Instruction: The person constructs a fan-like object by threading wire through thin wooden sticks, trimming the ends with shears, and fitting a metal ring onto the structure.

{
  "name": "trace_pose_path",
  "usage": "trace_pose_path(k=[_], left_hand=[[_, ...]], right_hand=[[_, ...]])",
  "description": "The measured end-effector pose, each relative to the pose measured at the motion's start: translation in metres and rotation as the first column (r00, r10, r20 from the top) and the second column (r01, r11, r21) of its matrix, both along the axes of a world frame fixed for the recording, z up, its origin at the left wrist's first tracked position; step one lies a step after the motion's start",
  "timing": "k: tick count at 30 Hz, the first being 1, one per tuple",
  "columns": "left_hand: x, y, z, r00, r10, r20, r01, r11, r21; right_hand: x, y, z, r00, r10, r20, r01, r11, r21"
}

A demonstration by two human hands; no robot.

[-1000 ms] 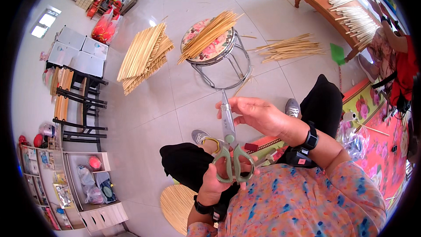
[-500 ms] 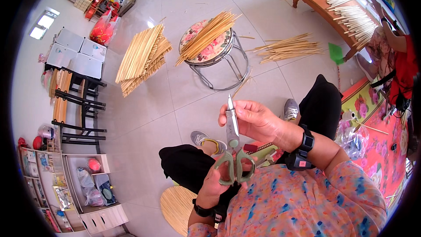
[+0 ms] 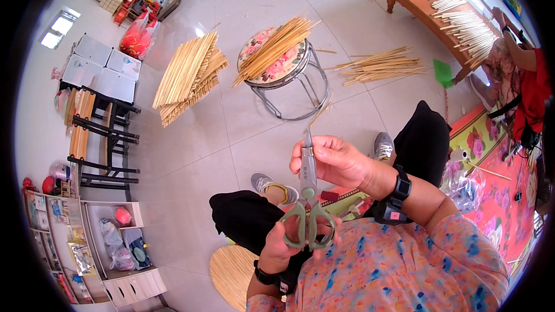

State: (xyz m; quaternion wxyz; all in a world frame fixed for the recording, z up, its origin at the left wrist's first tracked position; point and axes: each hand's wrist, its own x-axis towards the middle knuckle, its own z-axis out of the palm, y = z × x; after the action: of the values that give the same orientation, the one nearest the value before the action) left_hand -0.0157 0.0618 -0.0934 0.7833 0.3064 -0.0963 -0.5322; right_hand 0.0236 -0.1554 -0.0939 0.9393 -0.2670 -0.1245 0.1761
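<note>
A pair of scissors (image 3: pixel 309 182) with green handles is held in front of my body, blades together and tip pointing away from me. My left hand (image 3: pixel 280 245) is closed about the handle loops, its fingers partly hidden behind them. Near the tip, my right hand (image 3: pixel 341 160) grips the blades between thumb and fingers. A small pale band shows across the blades by the fingertips; I cannot tell what it is. Beyond my hands, a bundle of thin sticks (image 3: pixel 276 51) lies across a round floral stool (image 3: pixel 260 39).
Stacked stick mats (image 3: pixel 186 75) lie left of the stool, loose sticks (image 3: pixel 381 66) to its right. A wooden bench (image 3: pixel 413 6) at far right carries more sticks, a seated person (image 3: pixel 523 63) beside it. A round woven mat (image 3: pixel 231 271) lies near my left arm; shelves (image 3: pixel 87 248) stand left.
The scissors have turned to show their blades narrower and straighter. Their tip and handles sit slightly lower, and both hands have shifted a little with them.
</note>
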Motion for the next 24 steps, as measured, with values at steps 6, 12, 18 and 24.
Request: trace_pose_path(k=[6, 12, 18, 24], left_hand=[[-0.003, -0.006, 0.005, 0.998, 0.048, 0.039, -0.052, 0.992, 0.118], [0.001, -0.003, -0.006, 0.998, 0.055, -0.008, -0.055, 0.997, 0.053], [0.009, 0.0, -0.01, 1.0, -0.01, -0.011, 0.011, 1.0, 0.03], [0.003, -0.001, -0.011, 0.974, 0.105, 0.199, -0.14, 0.975, 0.173]], right_hand=[[-0.002, 0.007, -0.007, 0.996, -0.086, -0.034, 0.088, 0.993, 0.076], [-0.003, 0.006, -0.007, 0.995, -0.087, -0.058, 0.093, 0.989, 0.112], [-0.004, 0.007, -0.012, 0.992, -0.093, -0.086, 0.103, 0.988, 0.114], [-0.003, 0.004, -0.013, 0.996, -0.091, 0.011, 0.088, 0.979, 0.182]])
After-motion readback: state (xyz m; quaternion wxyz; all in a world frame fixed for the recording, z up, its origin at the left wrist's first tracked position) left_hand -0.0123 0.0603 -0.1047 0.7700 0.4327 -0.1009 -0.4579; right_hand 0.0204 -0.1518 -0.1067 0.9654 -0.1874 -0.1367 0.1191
